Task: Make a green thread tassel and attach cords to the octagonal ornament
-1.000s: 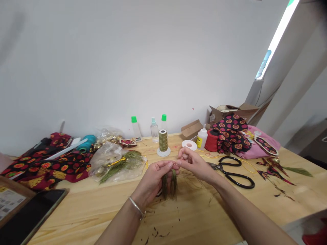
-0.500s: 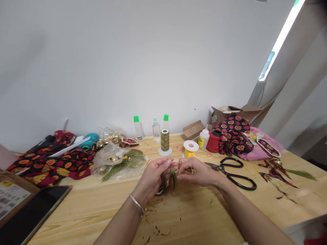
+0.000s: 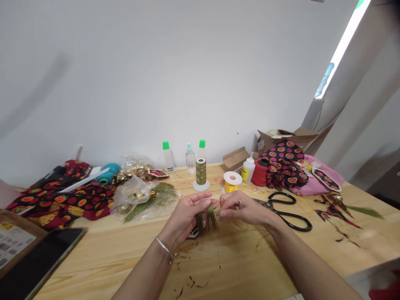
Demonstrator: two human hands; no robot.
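Observation:
My left hand (image 3: 191,211), with a bangle at the wrist, pinches an olive-green thread tassel (image 3: 212,220) by its top between thumb and fingers. The tassel's loose strands hang down below the fingertips. Just to its right, my right hand (image 3: 240,207) is closed in a pinch on what looks like a fine thread (image 3: 218,202) running to the tassel's top; it is too thin to follow clearly. Beneath the left hand lies a dark, pale-edged patterned piece (image 3: 193,233), partly covered. Behind the hands stand an olive thread cone (image 3: 201,172) and a yellow cord spool (image 3: 231,187).
Black-handled scissors (image 3: 289,214) lie right of my right hand. Left are a plastic bag (image 3: 133,191), green tassels (image 3: 140,208), patterned fabric (image 3: 90,204) and a dark tablet-like slab (image 3: 40,266). Glue bottle (image 3: 248,170), red thread cone (image 3: 260,173) and cardboard box (image 3: 300,137) stand behind.
My right hand has moved slightly right, away from the tassel, opening a small gap between the hands. My left hand still holds the tassel. The view has shifted slightly.

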